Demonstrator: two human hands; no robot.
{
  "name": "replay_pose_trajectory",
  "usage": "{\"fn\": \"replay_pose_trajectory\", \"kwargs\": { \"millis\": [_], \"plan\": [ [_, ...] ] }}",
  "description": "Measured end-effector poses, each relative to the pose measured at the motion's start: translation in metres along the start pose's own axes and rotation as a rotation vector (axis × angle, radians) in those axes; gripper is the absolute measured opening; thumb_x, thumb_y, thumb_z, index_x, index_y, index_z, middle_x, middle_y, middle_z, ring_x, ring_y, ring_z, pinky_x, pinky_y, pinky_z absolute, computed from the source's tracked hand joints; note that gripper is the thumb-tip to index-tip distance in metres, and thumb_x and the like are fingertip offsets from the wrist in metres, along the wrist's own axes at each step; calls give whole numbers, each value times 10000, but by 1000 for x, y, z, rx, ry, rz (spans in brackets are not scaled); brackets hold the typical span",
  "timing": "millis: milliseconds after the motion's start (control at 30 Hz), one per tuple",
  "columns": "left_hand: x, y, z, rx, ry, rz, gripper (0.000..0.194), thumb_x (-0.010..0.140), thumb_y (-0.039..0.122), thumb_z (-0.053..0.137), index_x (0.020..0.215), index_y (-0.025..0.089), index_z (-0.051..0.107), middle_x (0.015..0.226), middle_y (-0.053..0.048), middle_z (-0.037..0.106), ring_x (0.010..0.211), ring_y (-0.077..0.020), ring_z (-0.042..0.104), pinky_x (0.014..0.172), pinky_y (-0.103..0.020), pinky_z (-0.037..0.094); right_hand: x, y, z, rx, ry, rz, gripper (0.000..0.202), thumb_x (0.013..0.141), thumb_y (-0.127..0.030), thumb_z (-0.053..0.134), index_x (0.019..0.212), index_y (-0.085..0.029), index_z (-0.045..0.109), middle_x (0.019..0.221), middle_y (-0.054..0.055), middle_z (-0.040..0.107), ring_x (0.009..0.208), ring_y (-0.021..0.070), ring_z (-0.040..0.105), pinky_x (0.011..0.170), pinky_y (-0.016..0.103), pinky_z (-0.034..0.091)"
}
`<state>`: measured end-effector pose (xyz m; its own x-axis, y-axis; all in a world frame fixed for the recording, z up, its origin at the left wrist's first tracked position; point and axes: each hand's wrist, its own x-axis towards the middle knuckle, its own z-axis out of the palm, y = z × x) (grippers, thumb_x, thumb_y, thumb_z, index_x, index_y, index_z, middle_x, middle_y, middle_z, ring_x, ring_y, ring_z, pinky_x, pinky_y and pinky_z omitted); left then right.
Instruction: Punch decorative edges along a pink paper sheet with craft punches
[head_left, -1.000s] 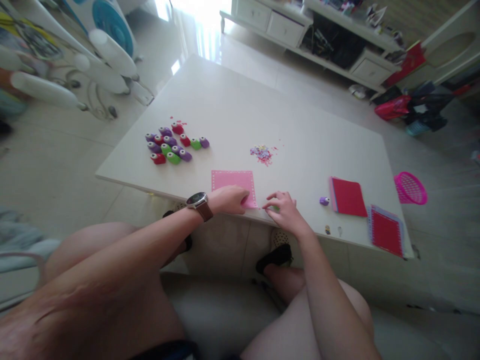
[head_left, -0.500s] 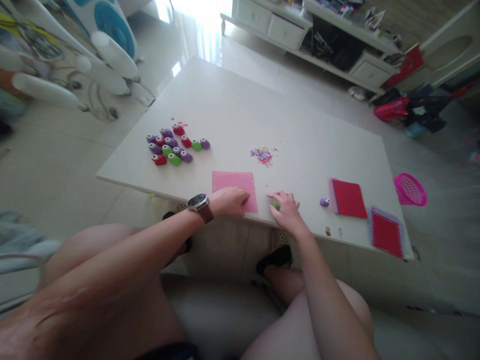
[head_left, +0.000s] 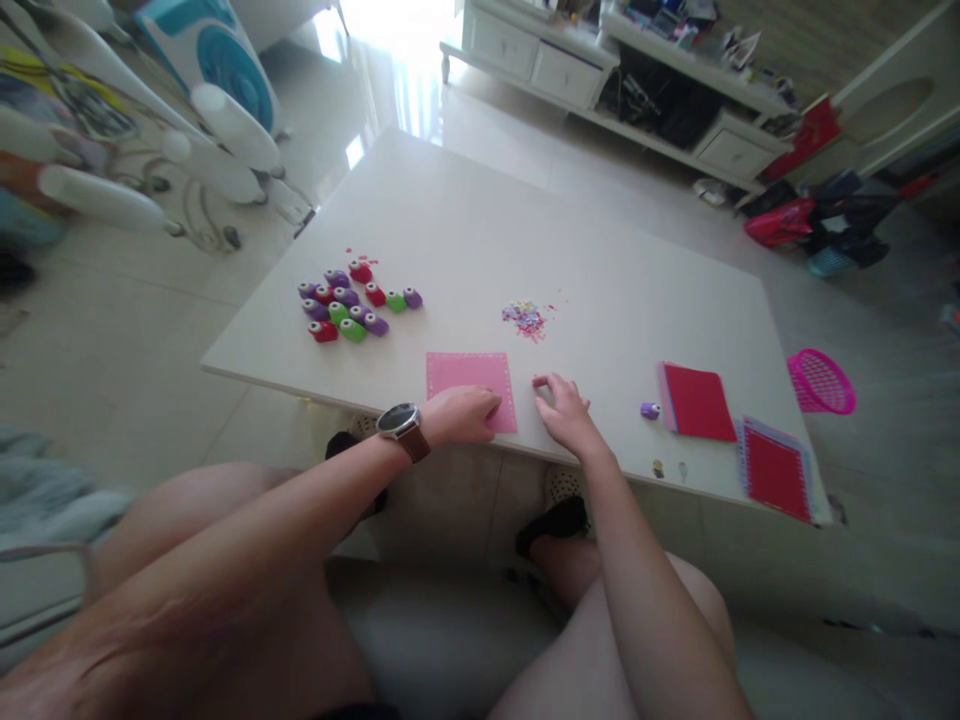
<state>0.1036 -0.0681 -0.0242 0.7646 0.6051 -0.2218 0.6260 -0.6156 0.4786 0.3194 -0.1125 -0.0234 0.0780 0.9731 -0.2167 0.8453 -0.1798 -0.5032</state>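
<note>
A sheet of pink paper [head_left: 466,370] with small punched holes along its borders lies at the table's near edge. My left hand [head_left: 474,410], wearing a wristwatch [head_left: 399,420], rests on its lower right part with fingers curled, keeping it against the table. Just right of the sheet, my right hand [head_left: 564,408] bends its fingers around a green craft punch, which the hand now hides. Beyond the hands is a heap of tiny paper cutouts [head_left: 525,318]. Several red, purple and green craft punches [head_left: 352,328] stand grouped at the left.
To the right are a purple punch [head_left: 649,411], a stack of coloured paper [head_left: 699,402] and red and blue punched sheets [head_left: 776,468]. Two small metal items lie near the front edge. A pink basket [head_left: 822,382] stands beyond the table [head_left: 600,260].
The green punch showed under my right hand before and is out of sight now. That hand has shifted slightly, its fingers more curled. My left hand stays on the pink paper.
</note>
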Motion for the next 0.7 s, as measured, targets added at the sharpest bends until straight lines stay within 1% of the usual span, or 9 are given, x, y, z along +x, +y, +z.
{"fn": "replay_pose_trajectory", "kwargs": {
  "millis": [133, 200, 267, 333, 433, 500, 600, 667, 700],
  "plan": [
    [-1, -1, -1, -3, -6, 11, 128, 765, 250, 592, 860, 194, 657, 966, -109, 727, 862, -245, 692, 731, -331, 500, 10, 0, -1, 0, 64, 38, 491, 862, -224, 507, 1349, -275, 534, 1550, 94, 506, 1399, 342, 407, 1085, 617, 328],
    [-2, -1, -2, -9, -4, 19, 127, 769, 245, 586, 863, 197, 657, 949, -98, 722, 845, -238, 681, 714, -330, 491, 12, -1, -3, -4, 99, 59, 472, 873, -232, 504, 1342, -271, 539, 1539, 90, 516, 1396, 335, 419, 1089, 606, 334],
    [-3, -2, -4, -24, 10, 25, 135, 781, 230, 569, 872, 202, 663, 941, -88, 714, 827, -229, 665, 704, -331, 483, 14, -2, -4, -7, 120, 73, 407, 883, -245, 501, 1283, -258, 575, 1465, 101, 579, 1351, 336, 459, 1078, 594, 346],
    [-4, -4, -6, -32, 44, 29, 153, 799, 209, 550, 885, 205, 677, 954, -86, 702, 855, -226, 650, 733, -333, 485, 14, -4, -3, -18, 120, 68, 348, 873, -243, 507, 1205, -245, 613, 1381, 111, 627, 1305, 339, 484, 1054, 580, 363],
    [-4, -7, -9, -15, 124, 36, 185, 825, 201, 548, 926, 203, 702, 1029, -100, 687, 1003, -249, 615, 855, -352, 492, 14, -6, -2, -69, 81, 28, 315, 807, -214, 551, 1106, -237, 648, 1278, 105, 660, 1243, 337, 503, 1009, 537, 392],
    [-5, -9, -9, 3, 153, 42, 196, 831, 206, 561, 954, 202, 713, 1090, -105, 681, 1080, -266, 581, 923, -376, 484, 12, -4, -3, -125, 41, -5, 323, 751, -201, 589, 1062, -240, 666, 1228, 94, 661, 1204, 334, 513, 976, 503, 411],
    [-5, -10, -8, 24, 159, 32, 232, 839, 187, 555, 994, 209, 725, 1137, -99, 678, 1099, -268, 560, 945, -396, 478, 7, 8, -11, -196, -4, -42, 312, 677, -181, 631, 978, -239, 692, 1164, 87, 649, 1135, 323, 531, 932, 448, 438],
    [-5, -8, -7, 34, 158, 9, 263, 846, 176, 549, 1031, 214, 732, 1141, -102, 676, 1093, -270, 555, 925, -400, 484, 4, 21, -19, -193, -53, -69, 267, 640, -148, 636, 891, -221, 689, 1054, 79, 652, 1053, 291, 562, 906, 396, 454],
    [-5, -7, -6, 38, 155, -1, 273, 849, 175, 550, 1045, 216, 735, 1141, -105, 674, 1093, -272, 554, 920, -401, 486, 3, 29, -23, -170, -97, -80, 231, 643, -138, 631, 856, -212, 681, 986, 69, 655, 998, 266, 581, 888, 368, 462]
  ]
}}
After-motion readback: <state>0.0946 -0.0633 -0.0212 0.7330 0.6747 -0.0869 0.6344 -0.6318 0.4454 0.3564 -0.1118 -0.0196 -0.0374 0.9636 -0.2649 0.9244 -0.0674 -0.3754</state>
